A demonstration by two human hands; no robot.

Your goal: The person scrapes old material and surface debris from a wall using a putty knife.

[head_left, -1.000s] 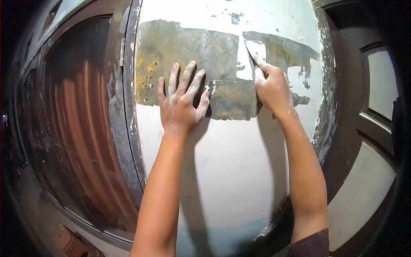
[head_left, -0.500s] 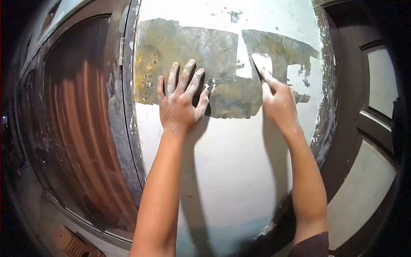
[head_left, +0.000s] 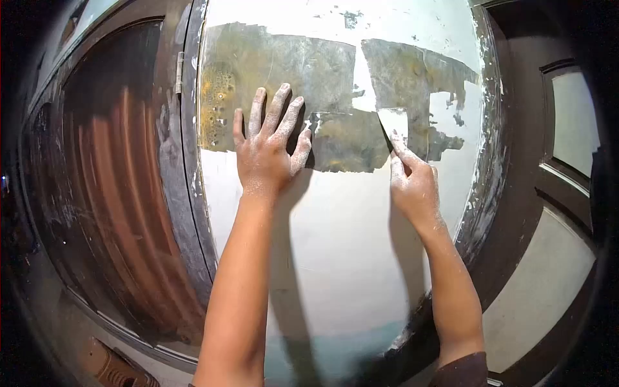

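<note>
A white-painted wall panel (head_left: 342, 238) stands in front of me, with a grey-brown bare patch (head_left: 303, 71) across its upper part. My left hand (head_left: 267, 142), dusted white, lies flat with fingers spread on the lower left of that patch. Held in my right hand (head_left: 412, 177) is a scraper (head_left: 394, 122), its wide blade pointing up against the patch. The fingers hide most of its handle. Left of and above the blade, a narrow white strip (head_left: 364, 80) divides the patch.
At the left is a dark-framed window or door (head_left: 122, 213) with reddish-brown curtain folds behind it; a hinge (head_left: 180, 72) sits on its edge. A dark door with pale panels (head_left: 570, 126) stands at the right. Something brown and ridged (head_left: 116, 367) lies at the bottom left.
My right hand has moved down the wall with the scraper, and the white strip shows longer above the blade. My left hand stays on the same spot; the view has shifted slightly.
</note>
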